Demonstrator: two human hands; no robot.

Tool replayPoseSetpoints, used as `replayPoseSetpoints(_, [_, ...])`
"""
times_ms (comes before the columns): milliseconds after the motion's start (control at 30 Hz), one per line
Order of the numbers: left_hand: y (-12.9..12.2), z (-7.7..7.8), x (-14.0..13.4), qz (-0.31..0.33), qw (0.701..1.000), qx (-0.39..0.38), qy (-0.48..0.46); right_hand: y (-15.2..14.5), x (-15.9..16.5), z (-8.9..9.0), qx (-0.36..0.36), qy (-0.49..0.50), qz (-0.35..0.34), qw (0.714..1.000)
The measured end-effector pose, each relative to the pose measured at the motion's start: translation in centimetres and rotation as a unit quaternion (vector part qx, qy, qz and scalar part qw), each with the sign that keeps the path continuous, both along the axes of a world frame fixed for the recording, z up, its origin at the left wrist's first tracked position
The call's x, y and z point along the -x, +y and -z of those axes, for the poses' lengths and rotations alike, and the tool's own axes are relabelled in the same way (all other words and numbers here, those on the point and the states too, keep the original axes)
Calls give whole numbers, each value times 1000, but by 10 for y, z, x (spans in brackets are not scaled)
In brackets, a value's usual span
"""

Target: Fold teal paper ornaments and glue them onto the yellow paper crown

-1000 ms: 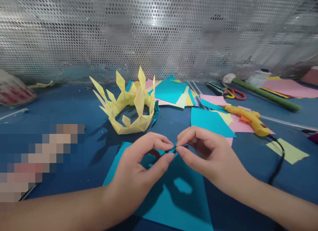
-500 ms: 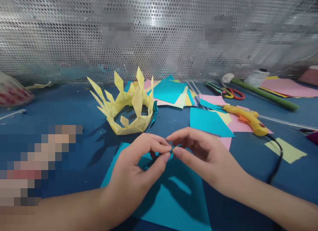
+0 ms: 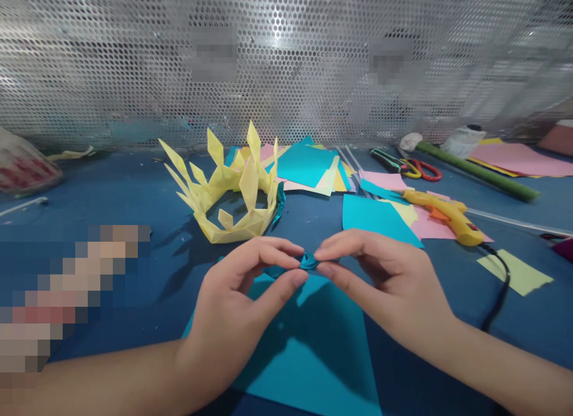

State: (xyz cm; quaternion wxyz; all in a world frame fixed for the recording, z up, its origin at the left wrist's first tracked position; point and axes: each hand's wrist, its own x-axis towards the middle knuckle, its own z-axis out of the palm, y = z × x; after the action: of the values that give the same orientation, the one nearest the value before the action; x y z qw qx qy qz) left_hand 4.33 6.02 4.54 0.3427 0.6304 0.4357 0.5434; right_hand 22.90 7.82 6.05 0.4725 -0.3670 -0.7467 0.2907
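Between my two hands is a small twisted piece of teal paper, gripped at both ends by fingertips. My left hand pinches its left side between thumb and fingers. From the other side my right hand pinches it the same way. Beneath both hands lies a flat teal paper sheet, darkened by their shadows. A pale yellow folded-paper crown with pointed tips stands just beyond my left hand, with a crumpled teal piece on its right side.
A yellow glue gun rests on paper scraps at the right, its black cord running toward me. Behind lie stacked coloured papers, scissors and a green stick. A perforated metal panel borders the table's back.
Both hands have shifted slightly, and the teal paper piece between the fingertips has turned, so its twisted middle shows more plainly. The crown and other items stay put.
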Motion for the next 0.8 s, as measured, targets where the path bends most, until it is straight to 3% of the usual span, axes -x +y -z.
replayPoseSetpoints(333, [0,1,1,-11,997,-44,56,1,4,1,28,30,-34,999])
replayPoseSetpoints(667, [0,-1,0,-2,991,-75,112,0,9,-1,97,-4,-35,995])
replayPoseSetpoints(800, [1,-1,0,11,989,-74,125,-1,8,-1,75,-41,-27,996])
